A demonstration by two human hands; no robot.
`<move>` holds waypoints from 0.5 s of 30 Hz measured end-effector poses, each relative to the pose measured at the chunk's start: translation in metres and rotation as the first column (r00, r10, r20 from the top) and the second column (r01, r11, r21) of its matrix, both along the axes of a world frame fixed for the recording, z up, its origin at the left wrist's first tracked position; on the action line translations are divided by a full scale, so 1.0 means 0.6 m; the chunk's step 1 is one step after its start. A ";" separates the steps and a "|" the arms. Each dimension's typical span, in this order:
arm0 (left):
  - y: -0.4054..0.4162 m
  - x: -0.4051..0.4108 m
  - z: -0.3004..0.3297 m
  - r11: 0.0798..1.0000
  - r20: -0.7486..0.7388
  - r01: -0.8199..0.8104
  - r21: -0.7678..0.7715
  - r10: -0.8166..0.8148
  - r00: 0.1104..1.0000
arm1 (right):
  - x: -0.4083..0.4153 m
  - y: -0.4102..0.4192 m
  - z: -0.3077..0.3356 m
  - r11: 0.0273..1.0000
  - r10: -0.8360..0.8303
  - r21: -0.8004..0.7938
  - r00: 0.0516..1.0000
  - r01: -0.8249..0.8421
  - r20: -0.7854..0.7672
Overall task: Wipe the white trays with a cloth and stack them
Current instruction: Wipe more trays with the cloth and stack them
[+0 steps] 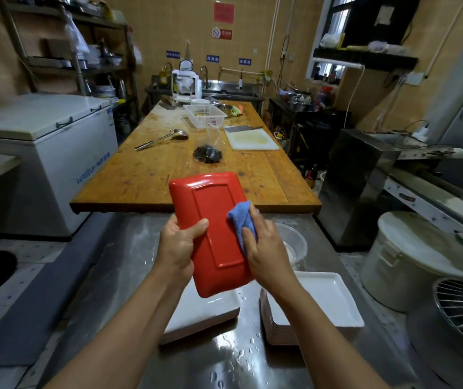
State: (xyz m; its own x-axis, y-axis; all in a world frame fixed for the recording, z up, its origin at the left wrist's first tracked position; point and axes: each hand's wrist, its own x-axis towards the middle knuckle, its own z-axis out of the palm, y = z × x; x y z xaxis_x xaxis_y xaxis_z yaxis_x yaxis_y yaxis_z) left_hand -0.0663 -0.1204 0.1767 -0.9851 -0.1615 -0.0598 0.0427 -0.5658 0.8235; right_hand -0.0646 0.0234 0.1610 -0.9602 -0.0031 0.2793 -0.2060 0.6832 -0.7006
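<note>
You hold a red tray [213,234] up in the air above the near end of the steel counter [129,248], its glossy underside with the raised rectangular foot turned toward you. Your left hand [180,245] grasps its left long edge, thumb laid across the back and fingers hidden behind. Your right hand [264,248] clenches a folded blue cloth [241,220] and presses it against the tray's right edge, so the tray sits between your two hands.

Beneath it, on the wet counter, a stack of white trays [205,315] lies under your left forearm, and a second stack of white trays [323,299] sits just beside it toward the counter's right edge. A clear bowl [295,242] stands behind the right stack.

Beyond the steel counter's far edge a long wooden table [163,169] carries a ladle [163,138], a white cutting board [252,138], a white basket [205,115] and a dark bagged lump [208,154]. A chest freezer [42,153] stands to the left, a large lidded white bucket [418,259] to the right.
</note>
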 end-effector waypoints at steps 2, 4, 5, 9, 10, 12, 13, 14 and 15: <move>0.001 -0.010 0.003 0.998 0.006 -0.057 0.031 0.057 0.998 | 0.019 0.006 -0.019 0.999 -0.016 -0.044 1.000 0.016 0.002; 0.008 -0.015 0.002 0.994 0.026 -0.094 0.057 0.092 0.995 | 0.027 0.014 -0.032 0.984 -0.060 -0.166 0.998 0.059 0.001; 0.015 -0.014 0.002 0.993 0.041 -0.095 0.068 0.093 0.995 | 0.026 0.019 -0.033 0.962 -0.086 -0.258 0.996 0.089 0.023; 0.031 -0.005 0.002 0.991 0.096 0.045 0.124 -0.057 0.994 | 0.017 0.033 -0.024 0.770 -0.102 -0.614 0.984 0.173 0.149; 0.024 -0.005 0.005 0.984 0.114 0.103 0.147 -0.120 0.986 | 0.017 0.041 -0.020 0.759 -0.118 -0.624 0.982 0.185 0.148; -0.003 -0.009 0.010 0.956 0.161 0.239 0.168 -0.266 0.950 | 0.015 0.063 -0.009 0.755 -0.113 -0.627 0.980 0.190 0.161; -0.019 -0.013 0.011 0.936 0.183 0.310 0.169 -0.339 0.923 | 0.013 0.075 -0.004 0.761 -0.090 -0.623 0.981 0.181 0.174; -0.031 -0.016 0.011 0.917 0.203 0.358 0.176 -0.390 0.898 | 0.011 0.086 0.001 0.774 -0.060 -0.611 0.980 0.164 0.187; -0.039 -0.018 0.012 0.903 0.224 0.385 0.193 -0.422 0.878 | 0.008 0.095 0.005 0.793 -0.030 -0.592 0.980 0.145 0.199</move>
